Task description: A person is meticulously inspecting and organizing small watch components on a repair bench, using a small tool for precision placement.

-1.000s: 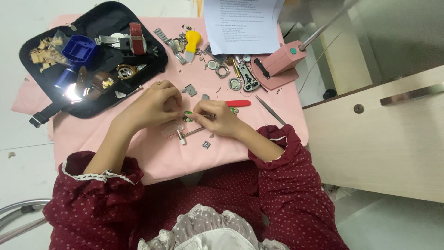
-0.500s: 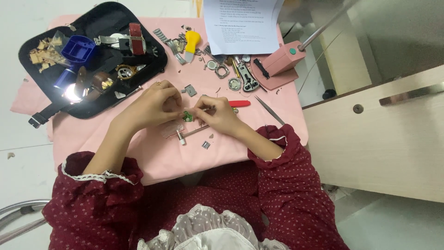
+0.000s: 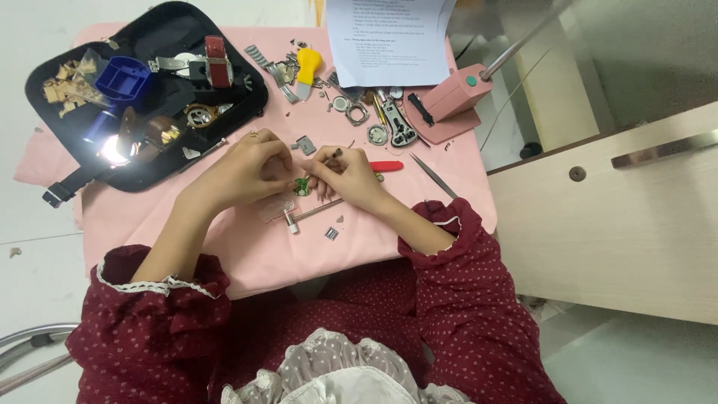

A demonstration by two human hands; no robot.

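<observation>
My left hand (image 3: 243,170) and my right hand (image 3: 350,176) meet over the middle of a pink cloth (image 3: 247,247). Between their fingertips sits a small green part (image 3: 301,185), pinched by my left fingers. My right hand grips a thin dark pin-like tool (image 3: 329,157) whose tip points down at the green part. Just below the hands lies a small metal hammer (image 3: 308,214). A red-handled tool (image 3: 387,166) lies right of my right hand. A tiny metal link (image 3: 331,233) rests nearer to me.
A black tool case (image 3: 142,97) holding a blue box, a red piece and watch parts lies at the far left. Loose watch parts, a yellow tool (image 3: 307,63), a pink device (image 3: 458,93), tweezers (image 3: 434,175) and a printed sheet (image 3: 389,37) lie behind. A wooden cabinet (image 3: 621,217) stands right.
My hands have stayed together over the cloth; the fingers shift slightly around the small green part, and the right hand's tool tilts a little.
</observation>
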